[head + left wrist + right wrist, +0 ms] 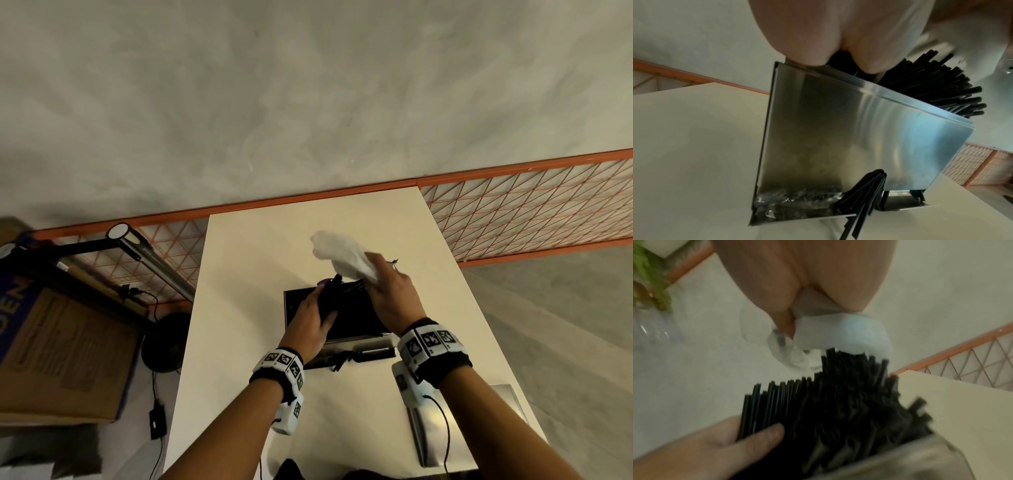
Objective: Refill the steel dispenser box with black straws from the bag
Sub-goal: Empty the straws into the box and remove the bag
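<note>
A grey concrete floor lies beyond a pale bench (pixel 342 411), with an orange wire-mesh panel (pixel 513 212) along the bench's far edge. On the bench stands the steel dispenser box (pixel 849 138), its top open and a mass of black straws (pixel 849 402) standing in it, their ends sticking up past the rim. A few loose straws (pixel 863 203) poke out of the tray at the foot of the box, beside some crumpled clear wrapping. Above the box, the right hand (pixel 394 298) grips a whitish plastic bag (pixel 342 257), fingers closed round it; the bag's mouth sits just over the straw ends and is blurred. On the box's left side, the left hand (pixel 311 325) is curled round the straws at the rim, thumb pressed against them. Near the box, toward the person and to its right, a flat steel lid (pixel 462 428) lies on the bench. Left of the bench stand a cardboard carton (pixel 68 342) and a black lamp (pixel 137 250).
</note>
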Demonstrator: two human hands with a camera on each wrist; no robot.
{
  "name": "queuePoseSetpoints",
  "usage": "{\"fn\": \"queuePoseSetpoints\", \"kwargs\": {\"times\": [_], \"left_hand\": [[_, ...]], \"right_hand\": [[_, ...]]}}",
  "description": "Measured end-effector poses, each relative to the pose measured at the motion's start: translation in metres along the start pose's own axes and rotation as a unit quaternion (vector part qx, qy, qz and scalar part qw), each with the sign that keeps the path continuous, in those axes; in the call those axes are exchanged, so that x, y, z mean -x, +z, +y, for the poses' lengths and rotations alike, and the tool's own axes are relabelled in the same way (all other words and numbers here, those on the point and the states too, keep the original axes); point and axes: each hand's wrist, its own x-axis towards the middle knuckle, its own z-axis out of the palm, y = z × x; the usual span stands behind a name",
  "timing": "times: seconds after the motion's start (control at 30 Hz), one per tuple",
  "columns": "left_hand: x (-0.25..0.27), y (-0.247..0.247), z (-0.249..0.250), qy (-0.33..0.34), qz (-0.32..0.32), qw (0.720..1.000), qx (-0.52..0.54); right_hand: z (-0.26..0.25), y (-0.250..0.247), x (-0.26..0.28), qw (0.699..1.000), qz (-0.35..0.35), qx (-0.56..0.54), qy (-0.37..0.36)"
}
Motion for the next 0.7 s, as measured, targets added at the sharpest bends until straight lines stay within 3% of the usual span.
{"fn": "queuePoseSetpoints", "kwargs": {"times": [0.13, 0.37, 0.47, 0.6, 0.7], "left_hand": [[0.002, -0.004, 0.002, 0.007, -0.002, 0.999, 0.033], [0.012, -0.018, 0.017, -0.004, -0.016, 0.996, 0.086], [0.013, -0.029, 0.024, -0.038, 0.03, 0.991, 0.127], [0.015, -0.041, 0.026, -0.035, 0.098, 0.979, 0.175], [0.022, -0.055, 0.029, -0.067, 0.125, 0.971, 0.192]], "right_hand": [[-0.022, -0.025, -0.008, 0.996, 0.074, -0.026, -0.038], [-0.054, -0.052, -0.012, 0.987, 0.091, -0.129, 0.027], [-0.059, -0.054, -0.014, 0.965, 0.057, -0.246, 0.071], [-0.063, -0.03, -0.009, 0.894, -0.024, -0.417, 0.159], [-0.064, 0.006, -0.001, 0.88, -0.075, -0.431, 0.183]]}}
